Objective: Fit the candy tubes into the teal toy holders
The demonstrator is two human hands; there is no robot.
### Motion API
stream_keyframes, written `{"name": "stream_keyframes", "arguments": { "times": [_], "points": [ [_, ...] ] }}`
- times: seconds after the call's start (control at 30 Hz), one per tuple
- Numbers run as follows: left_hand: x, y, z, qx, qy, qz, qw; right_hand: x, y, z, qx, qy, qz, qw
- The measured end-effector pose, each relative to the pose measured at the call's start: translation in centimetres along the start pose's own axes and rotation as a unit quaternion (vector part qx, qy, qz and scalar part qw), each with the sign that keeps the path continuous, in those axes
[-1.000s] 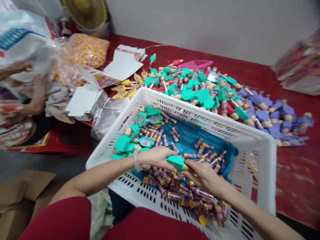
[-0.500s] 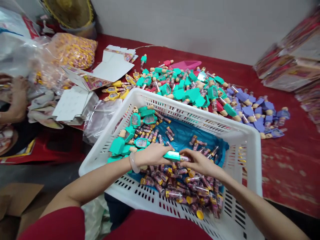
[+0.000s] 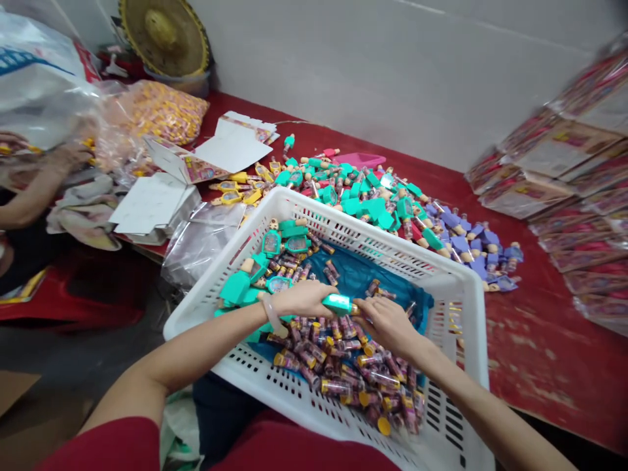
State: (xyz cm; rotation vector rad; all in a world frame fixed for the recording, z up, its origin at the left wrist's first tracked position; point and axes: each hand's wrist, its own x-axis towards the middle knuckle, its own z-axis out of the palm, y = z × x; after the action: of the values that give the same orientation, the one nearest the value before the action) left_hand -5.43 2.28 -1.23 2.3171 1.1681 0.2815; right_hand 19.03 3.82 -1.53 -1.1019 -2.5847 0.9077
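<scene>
My left hand is closed around a green plastic case above the white basket. At the case's right end my right hand pinches a small clear tube, mostly covered by my fingers; a bit of yellow shows where tube and case meet. Beneath both hands lies a heap of small tubes with yellow caps and dark pinkish contents. Green cases with beige knobs fill the basket's left side. Blue plastic sheeting lines part of the basket.
Behind the basket, green pieces, purple pieces and yellow ones cover the red table. Packaged boxes are stacked at right. White cartons and a bag of yellow pieces stand left, near another person's arm.
The right hand has come closer to the left, and less of the tube shows between them. The camera view has shifted, so the table and boxes appear further left.
</scene>
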Motion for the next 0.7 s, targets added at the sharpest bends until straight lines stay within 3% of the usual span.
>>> {"name": "stream_keyframes", "arguments": {
  "times": [0.07,0.17,0.23,0.3,0.37,0.43,0.5,0.57,0.63,0.7],
  "points": [
    [-0.2,0.2,0.2,-0.012,-0.011,0.014,1.0,-0.8,-0.7,0.2,-0.055,0.02,-0.024,0.998],
    [-0.1,1.1,0.8,0.07,0.021,0.086,0.994,-2.2,-1.0,0.8,0.098,-0.059,0.053,0.992],
    [0.2,1.7,0.7,0.133,0.05,0.129,0.982,-2.5,-0.7,0.8,0.261,-0.121,0.136,0.948],
    [0.8,1.8,0.0,0.173,0.087,0.142,0.971,-1.8,-0.5,-0.1,0.366,-0.143,0.197,0.898],
    [1.1,1.2,-1.3,0.192,0.147,0.088,0.966,0.2,-0.4,-2.5,0.377,-0.105,0.228,0.892],
    [1.0,0.0,-2.4,0.196,0.18,-0.035,0.963,3.2,-0.3,-6.2,0.32,-0.002,0.225,0.92],
    [0.5,-1.4,-2.9,0.184,0.118,-0.161,0.962,6.2,-0.2,-10.1,0.284,0.1,0.17,0.938],
    [-0.2,-2.8,-2.3,0.167,0.004,-0.228,0.959,8.3,0.1,-12.5,0.276,0.136,0.147,0.94],
    [-0.7,-4.0,-1.0,0.154,-0.072,-0.256,0.952,8.7,0.8,-12.3,0.153,0.145,0.155,0.965],
    [-0.8,-5.0,0.3,0.147,-0.098,-0.274,0.945,7.8,1.9,-9.8,-0.084,0.089,0.179,0.976]
  ]
}}
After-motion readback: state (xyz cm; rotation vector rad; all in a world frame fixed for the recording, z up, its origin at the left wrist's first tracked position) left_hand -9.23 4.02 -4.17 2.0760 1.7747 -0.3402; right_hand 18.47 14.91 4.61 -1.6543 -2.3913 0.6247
